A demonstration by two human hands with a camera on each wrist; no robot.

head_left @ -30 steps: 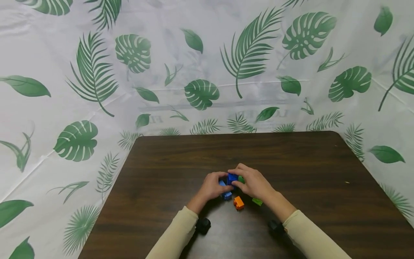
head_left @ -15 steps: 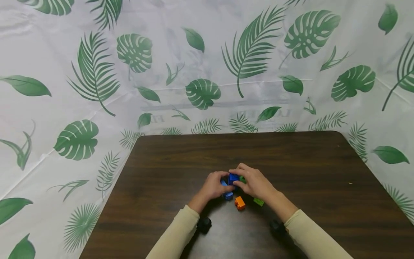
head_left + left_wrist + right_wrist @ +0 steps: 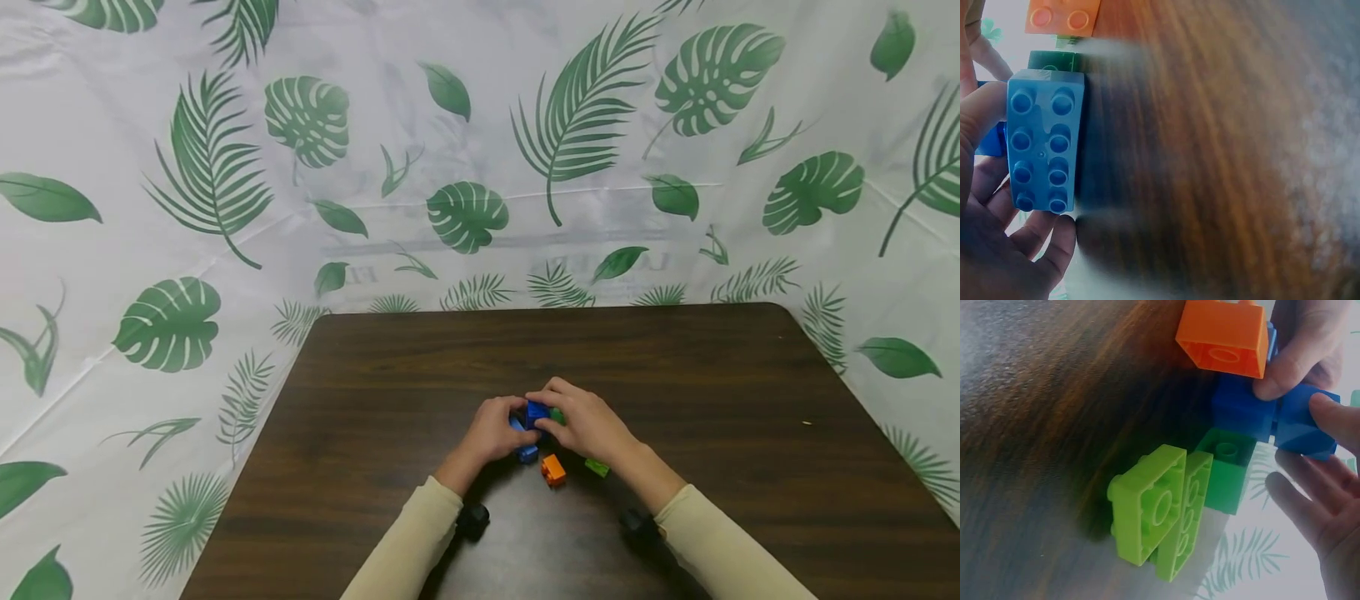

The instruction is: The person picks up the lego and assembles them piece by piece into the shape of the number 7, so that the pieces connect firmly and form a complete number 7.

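Observation:
Two dark blue toy bricks [image 3: 1304, 422] sit one on the other between the hands, seemingly joined, with a thin seam showing. My right hand [image 3: 588, 421] pinches the upper one between thumb and fingers. From the other side my left hand [image 3: 491, 429] grips the lower part of this stack, its thumb in front; its far fingers are mostly hidden. Close by the left hand, a light blue brick [image 3: 1041, 140] with two rows of studs shows in the left wrist view. A green brick [image 3: 1229, 469] stands just beside the dark blue ones, partly behind the right hand.
An orange brick [image 3: 553, 471] lies on the near side of the hands. Light green bricks [image 3: 1157, 506] lie under the right wrist. The dark wooden table [image 3: 375, 375] extends around them, with a leaf-patterned sheet [image 3: 465, 150] behind it.

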